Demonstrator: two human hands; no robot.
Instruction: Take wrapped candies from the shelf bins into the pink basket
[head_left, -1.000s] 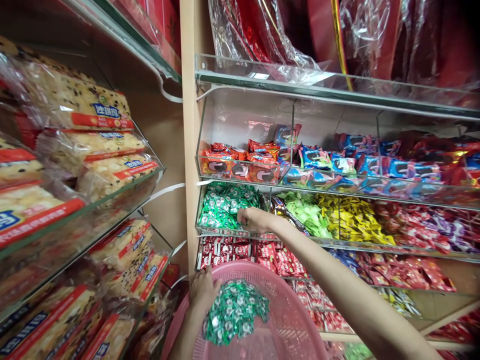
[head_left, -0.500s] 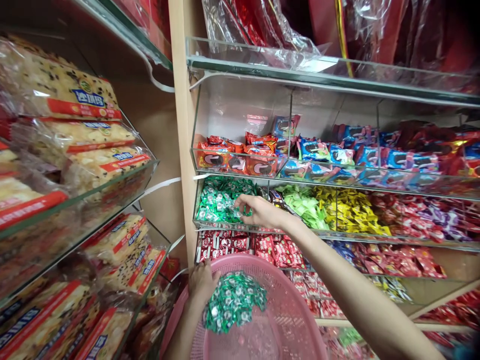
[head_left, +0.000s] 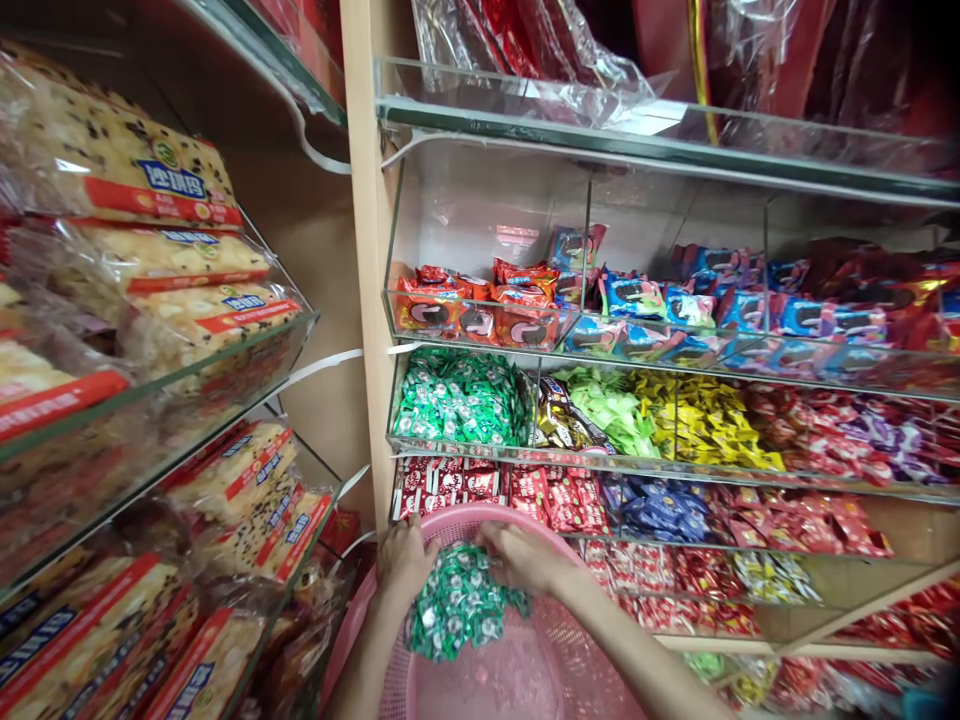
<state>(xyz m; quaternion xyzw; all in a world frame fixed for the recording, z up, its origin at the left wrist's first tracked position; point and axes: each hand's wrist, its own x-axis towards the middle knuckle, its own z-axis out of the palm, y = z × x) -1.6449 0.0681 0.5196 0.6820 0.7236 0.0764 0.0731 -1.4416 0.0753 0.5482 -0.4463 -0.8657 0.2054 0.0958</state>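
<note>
A round pink plastic basket [head_left: 600, 640] with mesh sides stands below the shelves, holding a heap of green-wrapped candies [head_left: 457, 610] on its far left side. My left hand [head_left: 405, 560] is closed on its left far rim, thumb over the inside. Down in the basket, my right hand [head_left: 521, 560] reaches to the far edge of the heap. Its fingers are bent towards the candies, slightly blurred and partly hidden, so what they hold does not show. Beyond the rim, a glass-fronted compartment [head_left: 461, 400] is heaped with the same green candies.
Neighbouring compartments hold light green packets [head_left: 611, 410], yellow candies [head_left: 701, 420] and blue candies [head_left: 667, 510]. Above lie red-orange cakes [head_left: 517, 300] behind a glass lip. On the left, glass shelves carry wrapped sesame pastries [head_left: 180, 255]. A wooden post [head_left: 360, 250] divides the two units.
My right hand has left the green candy compartment and come down into the basket, to the candies there. The compartment's candies are now in full view. My left hand stays on the rim.
</note>
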